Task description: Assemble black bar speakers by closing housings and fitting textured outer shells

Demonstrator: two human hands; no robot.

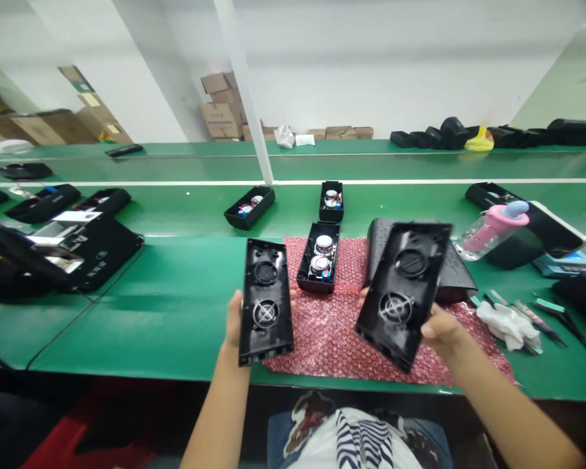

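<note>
My left hand (234,320) is closed around the side of a black plastic speaker housing (267,293), its hollow inside facing me with a round grille near the lower end. A second, similar speaker housing (404,277) is tilted in my right hand (442,332), thumb on its right edge. Both housings are held above the red bubble wrap (317,339). Between and beyond them, an open black speaker box (319,258) with two round silver drivers and wires lies on the wrap. Behind the right housing, a dark textured case (378,244) is partly hidden.
More open boxes (249,207) stand farther back on the green bench (185,273). To the right are a pink-lidded bottle (493,228), a crumpled white tissue (510,326) and tweezers (566,322). On the left, a black printed carton (97,251) sits beside a cable; a person's hand shows there.
</note>
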